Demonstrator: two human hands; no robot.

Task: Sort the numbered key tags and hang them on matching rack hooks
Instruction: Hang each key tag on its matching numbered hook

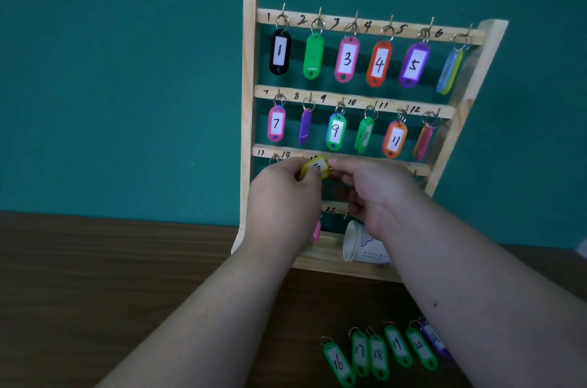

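A wooden key rack stands against the teal wall with numbered hooks. Tags 1 to 12 hang on its top two rails, such as the black tag 1 and the orange tag 11. My left hand pinches a yellow tag in front of the third rail, near the marks 14 and 15. My right hand pinches the tag's ring end from the right. Green tags 16 to 20 and a purple tag lie in a row on the table near me.
A white paper cup lies on its side on the rack's base, behind my right wrist. A pink tag hangs low on the rack between my arms. The dark wooden table stretches to the left.
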